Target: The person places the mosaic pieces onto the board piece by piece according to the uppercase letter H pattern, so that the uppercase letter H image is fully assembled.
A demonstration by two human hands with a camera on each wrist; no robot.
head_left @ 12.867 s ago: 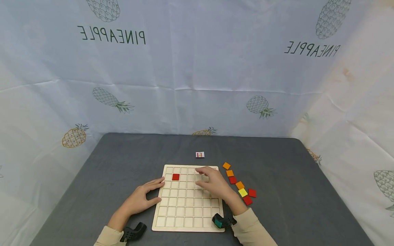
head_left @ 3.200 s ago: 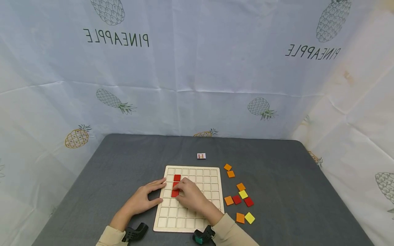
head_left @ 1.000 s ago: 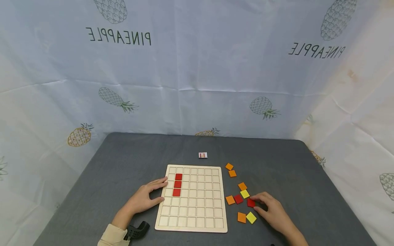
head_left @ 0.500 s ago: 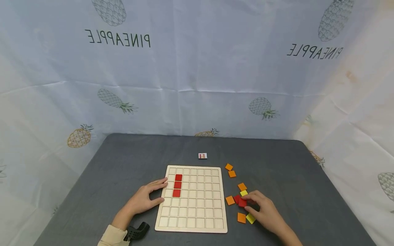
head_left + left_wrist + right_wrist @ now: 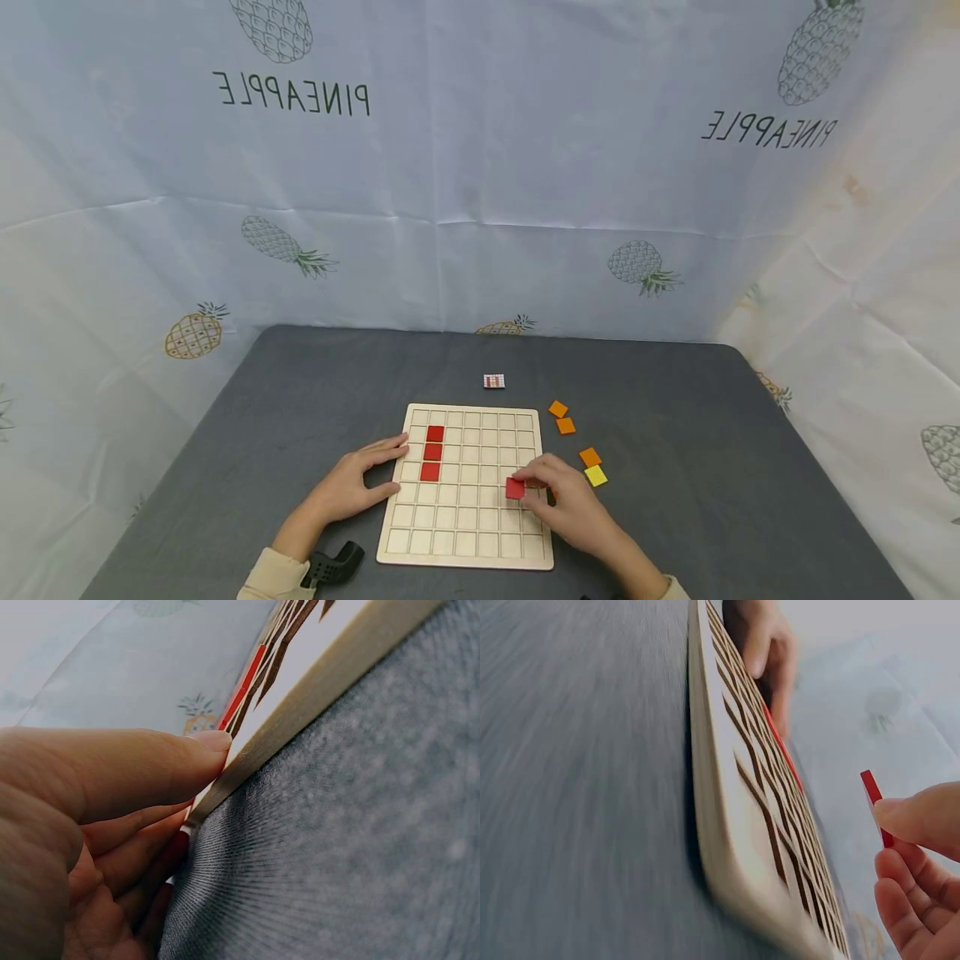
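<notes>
A wooden grid board [image 5: 465,560] lies on the table. Three red square tiles [image 5: 432,452] sit in one column of its cells, near the upper left. My left hand [image 5: 348,483] touches the board's left edge with thumb and fingers spread; in the left wrist view the thumb [image 5: 165,769] lies against that rim. My right hand [image 5: 570,504] pinches another red tile [image 5: 514,488] between thumb and fingers, over the right part of the board. In the right wrist view this tile [image 5: 871,786] is held on edge, apart from the board. My right hand hides some loose tiles.
Right of the board lie loose tiles: two orange ones [image 5: 566,426] farther back, then an orange tile [image 5: 590,457] beside a yellow tile [image 5: 596,476]. A small card with a coloured grid [image 5: 493,381] lies behind the board on the grey table [image 5: 337,367]. Pineapple-print cloth [image 5: 465,167] hangs behind.
Earlier one red tile was on the board; two more now stand below it. My right hand has taken a red tile from the right and carried it left over the board. The left hand stays.
</notes>
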